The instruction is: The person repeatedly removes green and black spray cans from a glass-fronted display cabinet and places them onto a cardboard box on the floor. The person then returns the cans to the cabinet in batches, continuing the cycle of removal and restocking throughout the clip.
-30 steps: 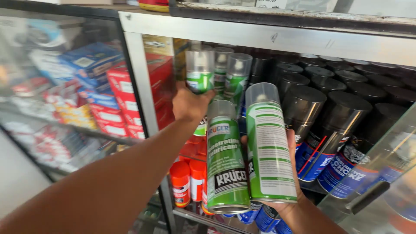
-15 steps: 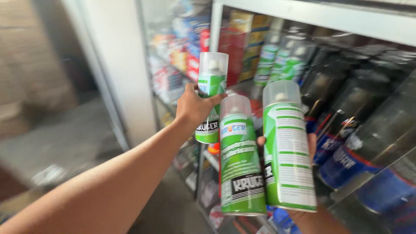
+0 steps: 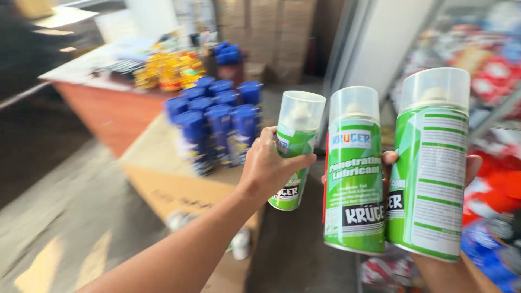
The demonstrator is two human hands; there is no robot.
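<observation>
My left hand (image 3: 269, 168) grips one green spray can with a clear cap (image 3: 293, 142), held upright at mid-frame. My right hand (image 3: 471, 168) is mostly hidden behind two larger green spray cans with clear caps, one in the middle (image 3: 354, 173) and one at the right (image 3: 431, 168); it holds both side by side, fingertips showing between and beside them. All three cans are in the air in front of me, away from any shelf.
A group of blue-capped spray cans (image 3: 214, 122) stands on a cardboard box (image 3: 168, 187) on the floor ahead. A red-brown counter (image 3: 103, 106) with yellow items lies beyond. Blurred shelves of red and blue goods (image 3: 488, 114) are at the right. Grey floor at left.
The view has swung left, away from the glass-fronted shelves toward the room. My left hand has carried its can off the shelf and lowered it beside the two cans in my right hand.
</observation>
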